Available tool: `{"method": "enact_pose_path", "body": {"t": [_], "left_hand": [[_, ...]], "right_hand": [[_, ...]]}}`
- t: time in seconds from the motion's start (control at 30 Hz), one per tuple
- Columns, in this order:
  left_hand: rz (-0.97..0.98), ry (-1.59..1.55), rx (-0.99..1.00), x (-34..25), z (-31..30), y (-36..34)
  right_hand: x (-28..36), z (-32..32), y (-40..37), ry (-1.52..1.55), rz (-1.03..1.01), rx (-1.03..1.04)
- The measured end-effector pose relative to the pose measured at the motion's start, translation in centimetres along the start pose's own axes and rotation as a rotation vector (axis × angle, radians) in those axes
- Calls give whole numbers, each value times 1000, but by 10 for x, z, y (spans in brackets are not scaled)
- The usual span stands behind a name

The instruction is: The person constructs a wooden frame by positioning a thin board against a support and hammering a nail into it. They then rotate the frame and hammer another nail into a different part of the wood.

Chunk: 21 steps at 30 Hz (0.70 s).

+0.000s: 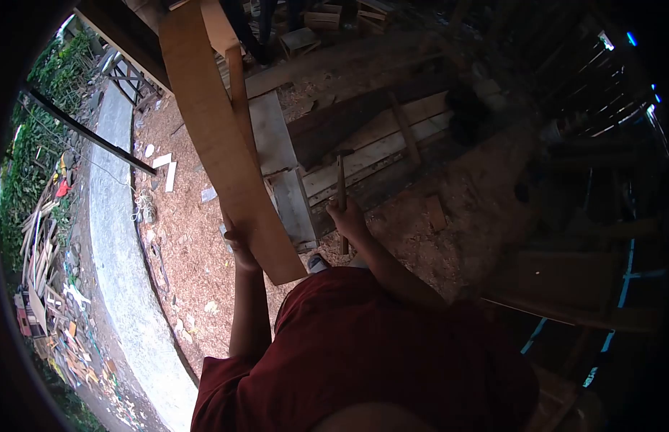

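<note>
A long, smooth brown wooden board rises from near my waist toward the upper left. My left hand is closed around its lower left edge, thumb over the face and fingers hidden behind. A narrower wooden piece runs behind the board on its right side. In my right hand is a hammer, gripped low on the wooden handle with the head up. Below the hammer and beside the board lies a pale plank, part of a low wooden work surface.
Planks and a dark board lie ahead on the low surface. Wood shavings cover the ground. A concrete kerb curves along the left, with scrap wood beyond it. Another person's legs stand at the top.
</note>
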<state>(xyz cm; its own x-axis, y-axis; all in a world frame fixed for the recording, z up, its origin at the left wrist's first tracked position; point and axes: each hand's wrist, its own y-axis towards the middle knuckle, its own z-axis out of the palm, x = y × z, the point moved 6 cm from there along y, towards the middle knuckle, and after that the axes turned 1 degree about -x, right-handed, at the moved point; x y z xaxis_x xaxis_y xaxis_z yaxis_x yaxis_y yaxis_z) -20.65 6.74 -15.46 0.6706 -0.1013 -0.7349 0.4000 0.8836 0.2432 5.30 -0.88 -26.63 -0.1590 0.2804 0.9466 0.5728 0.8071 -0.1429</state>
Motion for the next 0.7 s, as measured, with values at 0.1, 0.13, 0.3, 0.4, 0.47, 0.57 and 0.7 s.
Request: {"method": "enact_pose_path", "body": {"t": [0.1, 0.13, 0.3, 0.4, 0.47, 0.57, 0.7], "left_hand": [[18, -250, 54, 1, -15, -3], [38, -272, 52, -5, -13, -2], [104, 26, -120, -23, 15, -4], [132, 55, -221, -23, 9, -4], [109, -6, -194, -24, 0, -10], [88, -171, -144, -30, -2, -14], [72, -389, -49, -41, 7, -23]], "right_hand": [[-25, 27, 15, 52, 40, 126], [-26, 37, 18, 127, 79, 149], [-11, 85, 11, 294, 253, 289], [6, 96, 3, 194, 170, 182], [19, 92, -6, 212, 142, 17], [17, 93, -13, 202, 97, -2], [32, 83, -27, 267, 129, -42]]}}
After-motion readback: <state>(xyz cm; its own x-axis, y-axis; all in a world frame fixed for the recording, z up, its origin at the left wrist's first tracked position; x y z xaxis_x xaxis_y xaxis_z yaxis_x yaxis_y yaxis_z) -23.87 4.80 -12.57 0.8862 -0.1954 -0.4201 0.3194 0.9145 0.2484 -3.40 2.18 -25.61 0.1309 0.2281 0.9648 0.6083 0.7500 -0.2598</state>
